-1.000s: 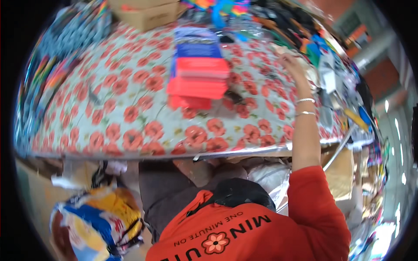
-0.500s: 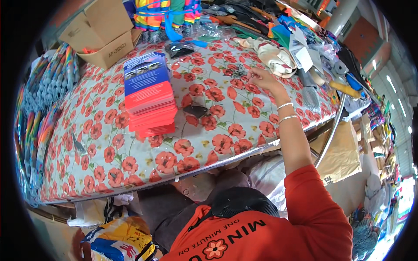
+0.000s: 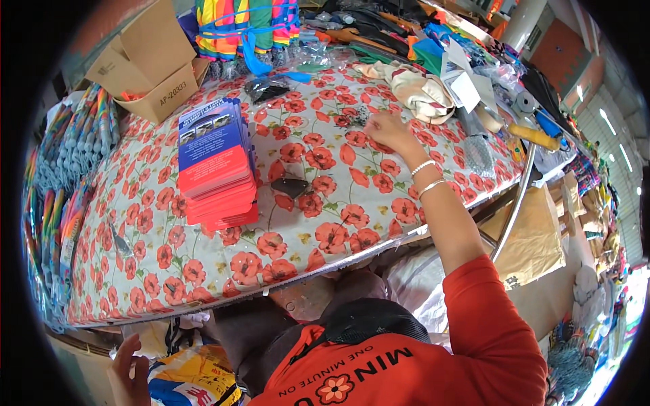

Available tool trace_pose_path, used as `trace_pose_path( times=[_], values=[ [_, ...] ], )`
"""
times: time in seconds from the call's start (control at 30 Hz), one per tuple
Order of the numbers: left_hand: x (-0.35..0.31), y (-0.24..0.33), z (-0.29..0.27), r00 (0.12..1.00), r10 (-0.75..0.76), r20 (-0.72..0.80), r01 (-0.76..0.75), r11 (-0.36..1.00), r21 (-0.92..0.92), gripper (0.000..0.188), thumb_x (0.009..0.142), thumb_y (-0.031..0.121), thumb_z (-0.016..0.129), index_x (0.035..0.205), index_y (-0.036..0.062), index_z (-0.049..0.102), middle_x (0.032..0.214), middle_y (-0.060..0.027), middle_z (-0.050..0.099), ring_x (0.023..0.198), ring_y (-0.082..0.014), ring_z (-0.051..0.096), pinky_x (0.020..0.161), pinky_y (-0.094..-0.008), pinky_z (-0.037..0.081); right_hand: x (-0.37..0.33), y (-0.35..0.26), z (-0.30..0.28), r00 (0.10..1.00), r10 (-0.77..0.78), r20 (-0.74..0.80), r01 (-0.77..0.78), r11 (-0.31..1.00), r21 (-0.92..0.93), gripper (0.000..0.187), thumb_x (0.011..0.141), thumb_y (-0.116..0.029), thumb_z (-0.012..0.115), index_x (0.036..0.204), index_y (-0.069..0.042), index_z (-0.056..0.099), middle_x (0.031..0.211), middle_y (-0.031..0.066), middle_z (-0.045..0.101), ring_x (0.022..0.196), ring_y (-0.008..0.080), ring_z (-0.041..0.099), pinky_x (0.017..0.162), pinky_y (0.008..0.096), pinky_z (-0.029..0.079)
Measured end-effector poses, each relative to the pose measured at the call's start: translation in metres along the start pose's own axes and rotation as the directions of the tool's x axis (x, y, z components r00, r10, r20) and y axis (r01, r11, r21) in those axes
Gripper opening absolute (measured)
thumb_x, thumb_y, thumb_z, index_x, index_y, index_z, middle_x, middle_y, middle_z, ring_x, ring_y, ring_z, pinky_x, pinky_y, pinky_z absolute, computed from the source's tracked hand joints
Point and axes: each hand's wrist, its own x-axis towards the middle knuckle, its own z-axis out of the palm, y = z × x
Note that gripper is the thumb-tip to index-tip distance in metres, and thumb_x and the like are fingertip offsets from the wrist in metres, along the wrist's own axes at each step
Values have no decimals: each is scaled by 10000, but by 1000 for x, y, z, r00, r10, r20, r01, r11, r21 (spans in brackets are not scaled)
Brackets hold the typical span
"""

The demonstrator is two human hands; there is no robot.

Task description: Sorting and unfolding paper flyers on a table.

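Note:
My right hand (image 3: pixel 387 128) is over the far middle of the table, its fingers drawn together right beside a small pile of tiny dark pieces (image 3: pixel 355 116). Whatever the fingers pinch, if anything, is too small to make out. My left hand (image 3: pixel 128 369) is low at the left, below the table edge, with fingers bent but apart and nothing visible in them. It is beside a yellow, blue and white plastic sack (image 3: pixel 196 372). A stack of red and blue printed cards (image 3: pixel 215 159) lies left of centre, slightly fanned. A small dark flat piece (image 3: pixel 290 187) rests to its right.
A poppy-patterned cloth (image 3: pixel 271 247) covers the table. An open cardboard box (image 3: pixel 159 95) and a bundle of rainbow fabric (image 3: pixel 247 30) stand at the back. Rainbow tasselled pieces (image 3: pixel 78 135) hang at the left. Beige cloth (image 3: pixel 423 95) and a yellow-handled tool (image 3: pixel 535 137) are at the right.
My left hand has come up further into view beside the sack. My right hand has shifted slightly left and nearer, and its fingers stay beside the dark pile. The view has shifted a little.

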Motion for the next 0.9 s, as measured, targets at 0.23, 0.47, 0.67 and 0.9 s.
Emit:
trace_pose_path(
  times=[0.23,0.47,0.67,0.9],
  values=[
    [12,36,15,986,158,-60,-154,986,62,336,816,-22,547,1146,-1,490,1057,-101,580,944,-152,544,783,-266,433,2,8,-23,997,-45,-67,69,899,432,142,792,-193,560,755,-60,527,631,7,486,572,88,464,505,225,370],
    [62,100,14,972,231,36,-234,963,130,264,766,-27,570,1029,-2,588,895,-116,631,852,-160,597,772,-291,444,7,-4,-24,995,-58,-85,93,865,494,90,815,-141,512,790,-57,489,636,-20,458,564,56,426,495,223,350],
    [210,109,34,815,499,-295,-535,843,-50,216,855,158,559,930,-35,621,758,-56,626,667,-76,523,600,-235,426,13,-3,-32,973,-168,-160,229,800,555,76,832,-138,495,828,-62,490,683,-17,454,619,66,421,559,238,355],
    [285,150,73,955,20,-294,-132,921,-367,411,779,296,667,985,-56,617,802,-102,643,675,-112,588,566,-246,458,-26,-86,-58,958,-245,-147,282,735,617,106,865,-159,491,863,-55,469,780,-12,421,737,80,396,697,227,352]
  ],
)
